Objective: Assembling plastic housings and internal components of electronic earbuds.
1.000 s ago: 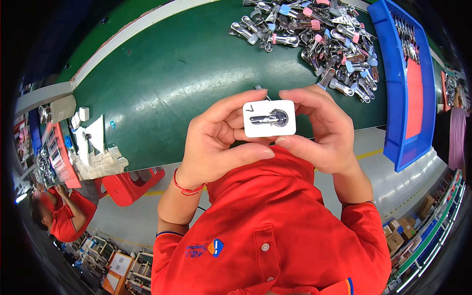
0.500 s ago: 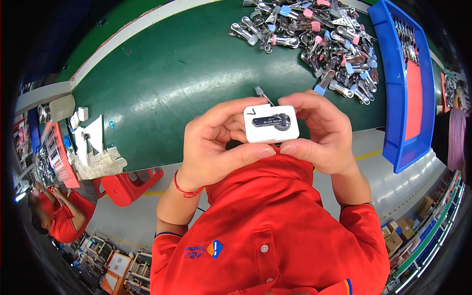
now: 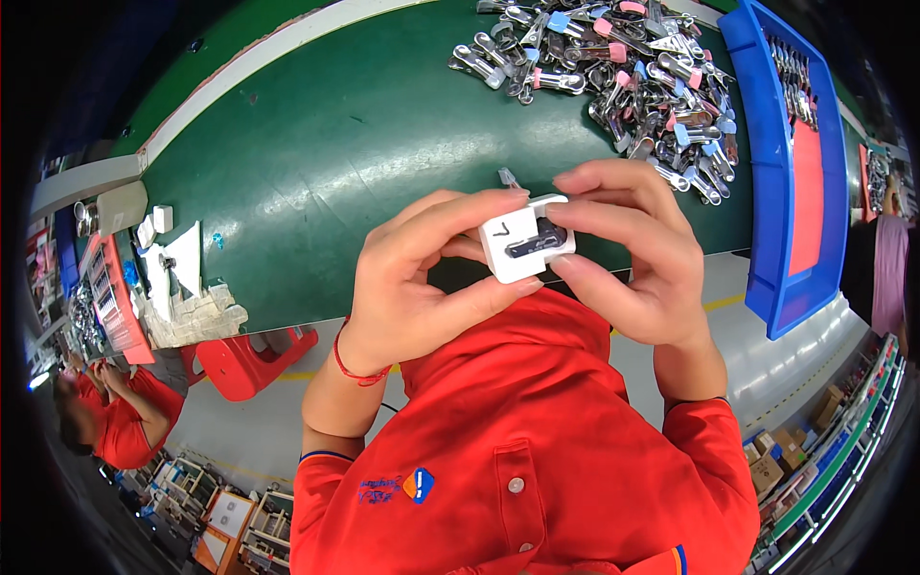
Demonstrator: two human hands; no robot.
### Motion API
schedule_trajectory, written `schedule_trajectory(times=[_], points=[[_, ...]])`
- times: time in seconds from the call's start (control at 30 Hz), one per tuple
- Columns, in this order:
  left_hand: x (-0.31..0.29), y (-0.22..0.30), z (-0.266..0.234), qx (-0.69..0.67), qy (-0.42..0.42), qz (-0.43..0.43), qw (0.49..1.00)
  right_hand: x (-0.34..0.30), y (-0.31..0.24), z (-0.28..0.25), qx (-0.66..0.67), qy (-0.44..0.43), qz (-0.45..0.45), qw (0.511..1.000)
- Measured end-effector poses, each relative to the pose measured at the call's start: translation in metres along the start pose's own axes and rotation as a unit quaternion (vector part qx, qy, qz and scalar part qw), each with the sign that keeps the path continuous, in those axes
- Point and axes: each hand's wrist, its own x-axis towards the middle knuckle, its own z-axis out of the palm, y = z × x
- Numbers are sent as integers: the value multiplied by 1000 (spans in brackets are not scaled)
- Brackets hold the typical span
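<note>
Head view: metal clip pile (image 3: 623, 57) beyond hands, blue tray (image 3: 781, 192) right.

2 hands (image 3: 422, 287) hold 1 white block (image 3: 525, 241); 1 heap of metal clips (image 3: 623, 67), too many to count; 1 blue tray (image 3: 781, 192); 1 red stool (image 3: 244, 359).

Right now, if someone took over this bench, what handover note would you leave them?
Left hand: holds the small white block from the left, fingers above and thumb below.
Right hand: pinches the same block from the right.
Things: a dark metal piece sits in the block's face; the block is held above the green table.
Done: one piece is seated in the block.
Left: a pile of metal clips at the far edge, beside a blue tray.
</note>
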Motion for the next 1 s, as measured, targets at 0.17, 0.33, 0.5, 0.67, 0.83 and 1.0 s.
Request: schedule_trajectory(times=[0.17, 0.33, 0.5, 0.67, 0.83, 1.0], points=[[-1, 0, 0, 44, -13, 1, 999, -1, 6, 5, -45, 3, -24, 999], [-3, -1, 0, 15, -3, -18, 1000, -3, 3, 1, -51, -4, -23, 998], [-2, -2, -1, 12, -12, -11, 1000, 0, -1, 4, -38, 14, -23, 999], [-3, -1, -1, 20, -12, -6, 1000, 1, -3, 2, -26, 26, -4, 999], [-3, -1, 0, 30, -14, -6, 999, 0, 1, 3, -14, 15, -14, 1000], [-3, 0, -1, 48, -22, -8, 999, -3, 5, 4, 0, 5, -18, 1000]])
